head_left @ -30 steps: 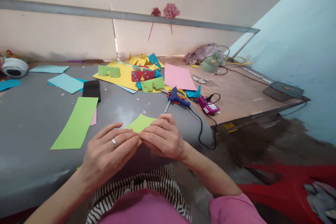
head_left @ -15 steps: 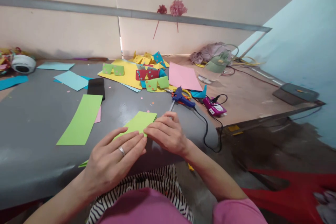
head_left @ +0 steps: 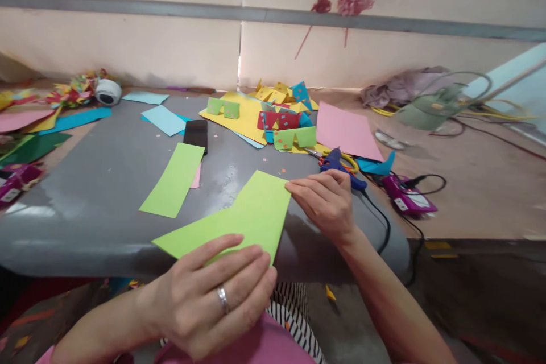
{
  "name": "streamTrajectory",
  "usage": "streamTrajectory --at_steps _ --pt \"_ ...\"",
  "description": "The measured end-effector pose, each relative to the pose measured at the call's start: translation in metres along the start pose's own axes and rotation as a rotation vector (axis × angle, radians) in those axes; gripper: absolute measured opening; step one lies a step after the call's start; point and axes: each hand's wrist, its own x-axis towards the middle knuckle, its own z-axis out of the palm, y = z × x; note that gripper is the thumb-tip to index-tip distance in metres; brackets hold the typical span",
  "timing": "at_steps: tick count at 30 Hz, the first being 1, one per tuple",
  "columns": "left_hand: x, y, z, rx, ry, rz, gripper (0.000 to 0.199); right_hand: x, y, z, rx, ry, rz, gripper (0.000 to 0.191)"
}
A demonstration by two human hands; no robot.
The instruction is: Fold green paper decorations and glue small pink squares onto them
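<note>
A folded sheet of bright green paper (head_left: 251, 210) lies angled at the table's near edge, one pointed flap reaching out to the left. My left hand (head_left: 222, 296), with a ring on one finger, rests its outstretched fingers flat over the paper's lower edge. At the upper right corner, my right hand (head_left: 324, 199) pinches the paper between thumb and fingers. A second green paper strip (head_left: 173, 182) lies to the left, partly over a piece of pink paper (head_left: 196, 176). A blue glue gun (head_left: 333, 160) lies just behind my right hand, partly hidden by it.
Decorated paper glasses (head_left: 294, 137) stand on yellow paper (head_left: 234, 116) at the back. A black phone (head_left: 196, 133), light blue paper (head_left: 164, 119), a pink sheet (head_left: 343, 128), yellow-handled scissors (head_left: 352, 164) and a purple power strip (head_left: 409, 193) lie around. A black cord hangs over the right edge.
The view has turned left. The green paper now shows larger, with a flap spread leftward. My right hand has moved apart from my left, to the paper's upper right corner.
</note>
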Motion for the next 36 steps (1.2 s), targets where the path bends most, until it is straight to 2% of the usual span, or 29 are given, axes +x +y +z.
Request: streamTrajectory --at_steps 4,8,13,16,19,22,25,28,36 --pt "0.000 -0.006 0.014 0.044 -0.025 0.025 0.027 0.004 0.010 0.010 -0.118 -0.061 0.027 0.011" --pt "-0.004 -0.018 0.036 0.036 -0.014 0.007 0.025 0.004 0.018 0.019 -0.285 -0.098 0.083 0.020" --pt "-0.019 -0.032 0.066 0.044 -0.121 -0.001 0.022 0.002 0.032 0.025 -0.364 -0.159 0.195 0.028" --pt "-0.027 -0.035 0.082 0.057 -0.169 -0.055 0.024 0.001 0.038 0.026 -0.372 -0.125 0.256 0.030" --pt "-0.028 -0.037 0.098 0.057 -0.235 -0.182 0.026 -0.001 0.029 0.026 -0.213 -0.099 0.209 0.026" --pt "-0.021 -0.039 0.110 0.000 -0.304 -0.275 0.036 -0.008 0.003 0.029 0.121 -0.220 0.074 0.027" --pt "-0.017 -0.037 0.113 -0.038 -0.368 -0.310 0.057 -0.018 -0.021 0.035 0.187 -0.293 -0.024 0.034" --pt "-0.020 -0.030 0.110 -0.028 -0.409 -0.326 0.076 -0.026 -0.030 0.039 0.168 -0.320 -0.046 0.034" --pt "-0.039 -0.008 0.106 -0.014 -0.323 -0.339 0.078 -0.030 -0.029 0.035 0.192 -0.375 0.012 0.030"
